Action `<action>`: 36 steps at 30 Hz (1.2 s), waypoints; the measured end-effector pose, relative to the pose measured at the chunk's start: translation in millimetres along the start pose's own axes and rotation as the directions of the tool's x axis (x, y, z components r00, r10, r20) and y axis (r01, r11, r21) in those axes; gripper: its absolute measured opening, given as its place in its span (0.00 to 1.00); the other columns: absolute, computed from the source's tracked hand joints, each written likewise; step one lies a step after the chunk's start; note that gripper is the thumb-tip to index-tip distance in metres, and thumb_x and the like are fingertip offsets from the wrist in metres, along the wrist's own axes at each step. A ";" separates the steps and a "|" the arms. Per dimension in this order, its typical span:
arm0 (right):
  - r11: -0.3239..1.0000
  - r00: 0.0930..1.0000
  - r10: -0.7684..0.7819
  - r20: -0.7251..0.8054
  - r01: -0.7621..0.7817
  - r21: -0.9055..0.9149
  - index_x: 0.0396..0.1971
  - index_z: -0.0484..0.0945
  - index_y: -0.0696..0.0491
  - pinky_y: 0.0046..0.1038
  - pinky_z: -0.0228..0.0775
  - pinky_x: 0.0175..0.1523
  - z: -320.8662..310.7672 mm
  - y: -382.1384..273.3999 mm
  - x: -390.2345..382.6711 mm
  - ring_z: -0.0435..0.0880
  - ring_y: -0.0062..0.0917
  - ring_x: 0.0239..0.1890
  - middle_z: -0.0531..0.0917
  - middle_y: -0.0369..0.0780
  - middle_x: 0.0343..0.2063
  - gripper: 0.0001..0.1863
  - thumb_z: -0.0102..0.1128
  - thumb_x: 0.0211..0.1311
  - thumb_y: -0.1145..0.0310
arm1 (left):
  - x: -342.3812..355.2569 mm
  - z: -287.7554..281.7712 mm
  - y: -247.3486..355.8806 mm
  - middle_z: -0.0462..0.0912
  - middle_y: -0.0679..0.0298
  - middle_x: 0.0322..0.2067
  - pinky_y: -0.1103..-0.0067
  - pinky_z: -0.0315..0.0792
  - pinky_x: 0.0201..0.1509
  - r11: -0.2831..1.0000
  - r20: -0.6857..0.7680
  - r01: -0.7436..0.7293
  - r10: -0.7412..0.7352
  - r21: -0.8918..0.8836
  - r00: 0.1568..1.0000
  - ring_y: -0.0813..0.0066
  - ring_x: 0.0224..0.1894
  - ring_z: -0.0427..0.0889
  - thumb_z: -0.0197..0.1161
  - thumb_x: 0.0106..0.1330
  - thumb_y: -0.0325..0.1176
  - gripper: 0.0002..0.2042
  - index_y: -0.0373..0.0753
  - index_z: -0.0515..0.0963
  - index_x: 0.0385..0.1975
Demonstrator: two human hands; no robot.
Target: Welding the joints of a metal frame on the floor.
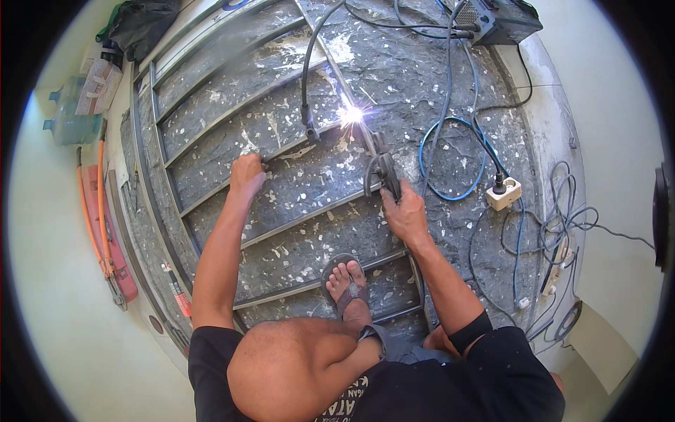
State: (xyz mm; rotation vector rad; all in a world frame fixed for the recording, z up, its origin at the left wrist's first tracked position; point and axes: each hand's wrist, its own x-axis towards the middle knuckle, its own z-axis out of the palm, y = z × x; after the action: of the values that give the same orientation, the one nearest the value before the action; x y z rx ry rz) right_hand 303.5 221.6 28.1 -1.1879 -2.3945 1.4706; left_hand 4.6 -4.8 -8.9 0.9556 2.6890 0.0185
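A ladder-like steel frame (274, 235) of dark square tubes lies flat before me. My left hand (247, 174) is closed around one of its crossbars (287, 148). In my right hand (406, 211) is a black welding electrode holder (384, 169). A thin electrode (368, 138) reaches from its jaws to the frame's right side rail. There, a bright welding arc (351, 116) throws sparks and hides the joint. Left of the arc, a ground clamp (310, 131) on a black cable sits at the same crossbar. My sandalled foot (347, 285) rests between nearer crossbars.
At the top right stands a welding machine (500, 21) with cables. A looped blue cable (455, 198) lies near a white power socket (504, 193), with tangled cords (555, 211) beyond. On the left are an orange-handled bolt cutter (103, 211), a water jug (72, 111) and a black bag (144, 27).
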 end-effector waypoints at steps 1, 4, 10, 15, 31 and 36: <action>0.996 0.998 0.062 0.023 -0.064 0.068 0.41 0.73 0.60 0.42 0.71 0.29 -1.4 -0.6 -3.6 0.82 0.46 0.23 0.81 0.52 0.21 0.16 0.62 0.64 0.64 | -0.1 1.0 -1.1 0.83 0.43 0.30 0.56 0.77 0.43 1.000 -0.014 0.008 -0.008 -0.023 1.000 0.43 0.36 0.84 0.67 0.59 0.34 0.08 0.35 0.84 0.31; 0.901 0.966 0.219 0.134 -0.253 0.352 0.37 0.73 0.57 0.31 0.65 0.20 -6.6 -4.8 -14.4 0.74 0.27 0.15 0.75 0.38 0.17 0.12 0.60 0.67 0.63 | 2.1 3.8 -3.8 0.83 0.44 0.30 0.56 0.77 0.42 0.999 -0.028 -0.009 0.008 -0.033 1.000 0.42 0.35 0.84 0.68 0.58 0.34 0.09 0.35 0.84 0.32; 0.725 0.921 0.288 0.260 -0.388 0.569 0.33 0.70 0.52 0.22 0.58 0.13 -2.9 -12.4 -1.8 0.66 0.15 0.11 0.68 0.30 0.15 0.10 0.57 0.71 0.63 | 2.1 -0.1 -1.0 0.83 0.43 0.30 0.56 0.77 0.43 1.000 -0.012 -0.023 0.023 0.007 1.000 0.43 0.36 0.84 0.67 0.59 0.33 0.08 0.35 0.84 0.32; 0.756 0.929 0.281 0.243 -0.370 0.540 0.33 0.72 0.56 0.25 0.61 0.15 3.7 -6.6 7.8 0.69 0.17 0.11 0.72 0.33 0.15 0.12 0.59 0.69 0.63 | -0.1 -4.7 2.6 0.84 0.42 0.30 0.57 0.78 0.43 1.000 -0.010 -0.011 0.011 -0.012 1.000 0.44 0.36 0.85 0.66 0.60 0.33 0.08 0.35 0.84 0.30; 0.994 0.995 0.100 -0.006 -0.100 0.047 0.39 0.75 0.60 0.43 0.72 0.37 -2.6 -7.2 -8.7 0.84 0.50 0.31 0.82 0.54 0.24 0.16 0.61 0.64 0.60 | 4.7 0.9 -2.2 0.83 0.44 0.30 0.56 0.77 0.43 1.000 -0.018 0.009 -0.009 -0.024 1.000 0.42 0.36 0.84 0.68 0.58 0.35 0.09 0.36 0.84 0.32; 0.989 0.990 0.134 0.046 -0.137 0.062 0.39 0.75 0.60 0.44 0.72 0.37 -4.3 -12.9 1.4 0.83 0.53 0.32 0.82 0.56 0.26 0.16 0.61 0.64 0.60 | 4.1 3.3 -5.7 0.83 0.44 0.30 0.56 0.77 0.43 1.000 -0.017 -0.009 0.008 -0.027 1.000 0.43 0.35 0.84 0.69 0.58 0.35 0.09 0.36 0.84 0.31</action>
State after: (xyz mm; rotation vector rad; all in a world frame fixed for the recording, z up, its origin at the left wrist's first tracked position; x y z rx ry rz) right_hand 297.1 222.6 40.1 -1.3422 -2.3139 1.6143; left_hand -1.0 -7.1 -13.7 0.9631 2.6932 0.0657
